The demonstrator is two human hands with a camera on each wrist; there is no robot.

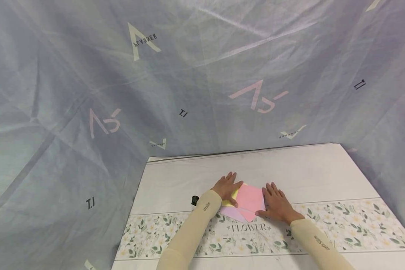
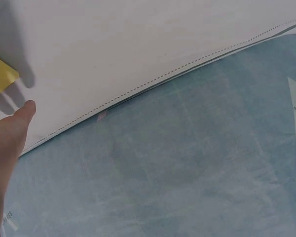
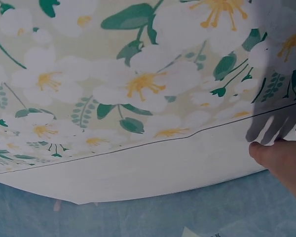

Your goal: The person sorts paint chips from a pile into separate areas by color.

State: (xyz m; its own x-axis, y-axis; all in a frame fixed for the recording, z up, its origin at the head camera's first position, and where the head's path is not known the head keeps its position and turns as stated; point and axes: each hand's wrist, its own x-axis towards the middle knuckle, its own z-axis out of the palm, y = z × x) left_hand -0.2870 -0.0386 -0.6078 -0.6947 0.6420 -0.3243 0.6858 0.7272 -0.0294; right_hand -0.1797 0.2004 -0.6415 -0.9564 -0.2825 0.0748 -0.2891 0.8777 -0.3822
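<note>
In the head view, several coloured paper sheets overlap on the table between my hands. A pink sheet (image 1: 251, 195) lies uppermost, with a yellow sheet (image 1: 227, 204) showing at its left. A lilac sheet (image 1: 232, 213) and another pink piece (image 1: 249, 215) stick out at the near side. My left hand (image 1: 225, 188) spreads its fingers over the left edge of the papers. At the right edge of the pink sheet, my right hand (image 1: 277, 204) rests with fingers extended. A yellow paper corner (image 2: 2, 76) shows beside the left hand (image 2: 5, 153) in the left wrist view.
A small black object (image 1: 195, 200) stands left of the papers, close to my left forearm. The white tabletop (image 1: 290, 165) carries a floral band (image 1: 351, 225) with the word FLOWER. Blue-grey fabric (image 1: 202, 82) hangs behind the table and along both sides.
</note>
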